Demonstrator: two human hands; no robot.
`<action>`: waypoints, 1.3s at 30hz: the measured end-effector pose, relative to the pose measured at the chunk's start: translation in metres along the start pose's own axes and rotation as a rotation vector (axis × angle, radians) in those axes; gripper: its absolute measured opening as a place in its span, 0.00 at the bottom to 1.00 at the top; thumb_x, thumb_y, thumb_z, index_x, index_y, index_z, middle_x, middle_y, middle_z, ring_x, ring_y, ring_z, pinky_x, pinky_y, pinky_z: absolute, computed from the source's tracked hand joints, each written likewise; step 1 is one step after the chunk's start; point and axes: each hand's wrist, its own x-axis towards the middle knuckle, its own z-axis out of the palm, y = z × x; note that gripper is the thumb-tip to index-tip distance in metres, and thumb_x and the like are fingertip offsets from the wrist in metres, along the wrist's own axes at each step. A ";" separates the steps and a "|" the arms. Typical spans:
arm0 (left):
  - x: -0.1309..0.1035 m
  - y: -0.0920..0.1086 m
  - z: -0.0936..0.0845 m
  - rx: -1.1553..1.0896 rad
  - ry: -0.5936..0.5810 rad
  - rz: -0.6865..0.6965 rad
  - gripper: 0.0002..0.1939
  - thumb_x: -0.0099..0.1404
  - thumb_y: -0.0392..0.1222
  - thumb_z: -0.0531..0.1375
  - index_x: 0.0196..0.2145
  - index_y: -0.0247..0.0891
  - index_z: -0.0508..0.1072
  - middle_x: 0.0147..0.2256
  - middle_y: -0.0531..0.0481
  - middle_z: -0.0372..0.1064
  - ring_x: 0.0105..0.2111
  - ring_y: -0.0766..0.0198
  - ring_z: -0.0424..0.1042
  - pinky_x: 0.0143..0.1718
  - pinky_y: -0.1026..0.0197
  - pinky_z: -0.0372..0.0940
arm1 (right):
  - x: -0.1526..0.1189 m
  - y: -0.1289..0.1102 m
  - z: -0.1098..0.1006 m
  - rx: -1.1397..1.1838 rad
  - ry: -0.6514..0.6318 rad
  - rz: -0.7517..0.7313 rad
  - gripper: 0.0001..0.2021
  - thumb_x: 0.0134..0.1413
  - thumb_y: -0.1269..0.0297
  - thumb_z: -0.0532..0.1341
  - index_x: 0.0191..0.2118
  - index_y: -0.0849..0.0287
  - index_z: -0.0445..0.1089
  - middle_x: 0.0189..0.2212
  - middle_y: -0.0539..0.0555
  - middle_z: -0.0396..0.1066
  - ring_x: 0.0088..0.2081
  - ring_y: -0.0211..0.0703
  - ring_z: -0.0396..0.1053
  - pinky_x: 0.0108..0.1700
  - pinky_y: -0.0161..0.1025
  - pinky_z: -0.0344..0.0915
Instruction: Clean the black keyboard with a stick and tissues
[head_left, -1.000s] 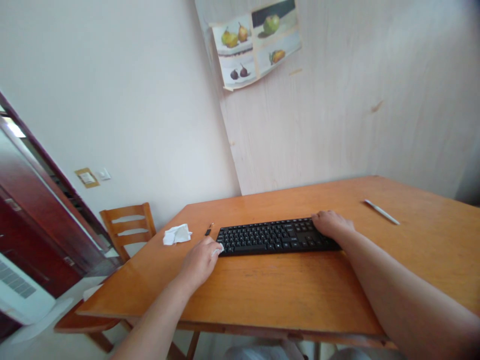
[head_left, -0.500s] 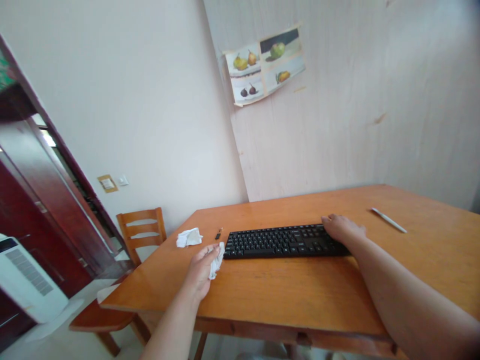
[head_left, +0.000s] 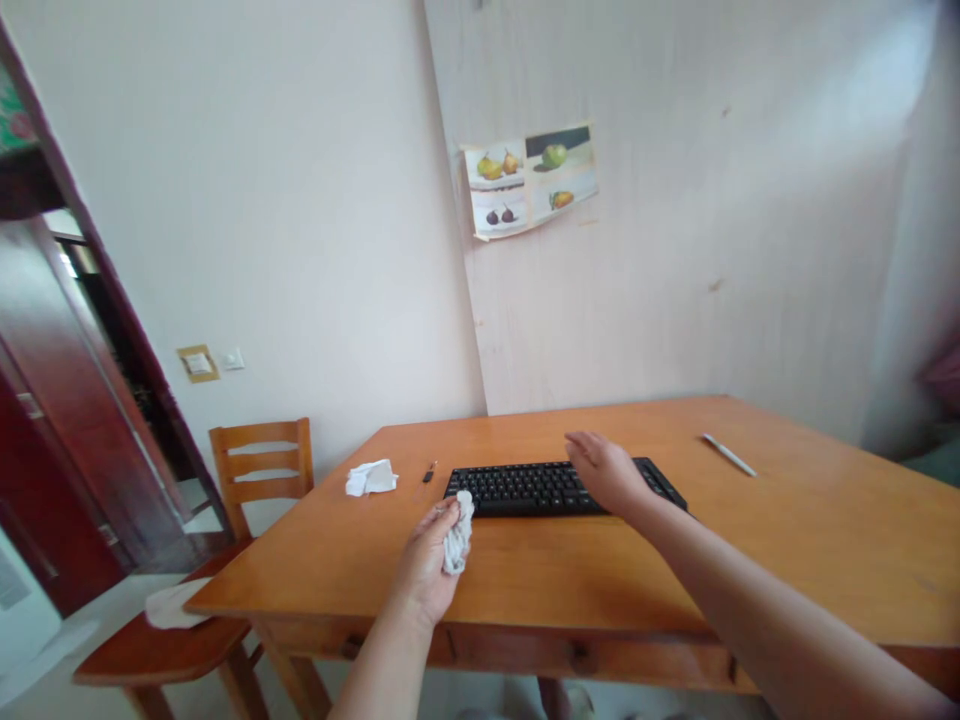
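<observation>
The black keyboard (head_left: 517, 488) lies flat on the table (head_left: 592, 585); work appears under way, but completed and remaining portions cannot be determined. Its long axis runs left to right, roughly parallel with the table's front edge. The left hand (head_left: 429, 566) grips a crumpled white tissue (head_left: 458, 540) near the left end; the right hand (head_left: 606, 473), extended and seemingly empty, overlaps the right half.

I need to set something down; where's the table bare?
The table is bare in front of the keyboard, between the left hand and right forearm, and right of the white pen. It's crowded around the keyboard's left end: white tissue, small black object, and the left hand's crumpled wad.
</observation>
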 end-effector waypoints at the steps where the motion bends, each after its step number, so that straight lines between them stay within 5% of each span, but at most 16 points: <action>1: -0.003 -0.005 0.005 -0.002 0.003 0.003 0.18 0.51 0.40 0.72 0.38 0.37 0.74 0.28 0.56 0.73 0.21 0.73 0.69 0.19 0.70 0.57 | -0.009 -0.017 0.006 0.102 -0.033 -0.020 0.20 0.64 0.56 0.52 0.51 0.61 0.74 0.50 0.62 0.75 0.54 0.52 0.70 0.58 0.47 0.63; 7: -0.019 -0.034 0.039 -0.083 0.001 0.036 0.18 0.51 0.40 0.72 0.39 0.38 0.74 0.37 0.50 0.77 0.33 0.68 0.76 0.33 0.68 0.67 | -0.079 -0.100 0.045 0.565 -0.121 0.211 0.24 0.64 0.52 0.54 0.57 0.61 0.71 0.55 0.62 0.72 0.58 0.53 0.68 0.61 0.48 0.61; 13: -0.038 -0.057 0.062 -0.121 -0.043 -0.049 0.22 0.62 0.58 0.64 0.44 0.39 0.77 0.48 0.44 0.75 0.51 0.59 0.73 0.53 0.62 0.67 | -0.117 -0.115 0.058 0.686 -0.099 0.279 0.26 0.65 0.51 0.54 0.64 0.56 0.63 0.63 0.58 0.64 0.65 0.50 0.59 0.66 0.49 0.53; 18: -0.056 -0.075 0.072 -0.022 -0.184 -0.089 0.31 0.64 0.68 0.55 0.56 0.46 0.73 0.63 0.46 0.63 0.66 0.56 0.57 0.63 0.57 0.59 | -0.117 -0.093 0.053 0.716 0.006 0.326 0.23 0.62 0.46 0.55 0.56 0.53 0.69 0.52 0.58 0.73 0.56 0.53 0.68 0.57 0.49 0.65; 23: -0.056 -0.065 0.067 0.325 -0.290 0.055 0.32 0.64 0.62 0.58 0.60 0.42 0.70 0.66 0.42 0.58 0.69 0.53 0.49 0.69 0.51 0.46 | -0.111 -0.053 0.030 0.666 0.043 0.354 0.25 0.57 0.41 0.59 0.45 0.60 0.72 0.30 0.54 0.75 0.32 0.48 0.71 0.34 0.41 0.68; 26: -0.032 -0.044 0.048 0.602 -0.136 0.267 0.31 0.65 0.59 0.58 0.60 0.40 0.68 0.65 0.39 0.58 0.67 0.52 0.54 0.68 0.51 0.45 | -0.098 -0.013 0.001 0.515 0.228 0.414 0.29 0.55 0.37 0.57 0.44 0.61 0.72 0.29 0.55 0.74 0.29 0.46 0.69 0.29 0.39 0.64; 30: 0.016 -0.019 0.009 1.054 0.184 0.515 0.30 0.70 0.54 0.52 0.61 0.31 0.64 0.63 0.31 0.60 0.65 0.48 0.58 0.66 0.47 0.50 | -0.075 0.048 -0.042 0.122 0.390 0.439 0.27 0.59 0.41 0.53 0.46 0.62 0.72 0.34 0.59 0.76 0.35 0.49 0.71 0.36 0.41 0.64; 34: 0.043 -0.010 -0.016 1.292 0.290 0.485 0.34 0.71 0.55 0.47 0.63 0.25 0.59 0.64 0.26 0.58 0.65 0.45 0.58 0.64 0.46 0.54 | -0.064 0.084 -0.059 -0.099 0.357 0.532 0.25 0.60 0.47 0.51 0.47 0.62 0.74 0.38 0.63 0.77 0.40 0.52 0.73 0.38 0.42 0.64; 39: 0.043 -0.011 -0.013 1.405 0.237 0.292 0.41 0.69 0.64 0.43 0.68 0.30 0.53 0.63 0.27 0.58 0.63 0.38 0.60 0.62 0.37 0.53 | -0.062 0.094 -0.048 -0.146 0.303 0.562 0.24 0.61 0.50 0.50 0.48 0.63 0.73 0.40 0.64 0.77 0.42 0.54 0.73 0.42 0.44 0.65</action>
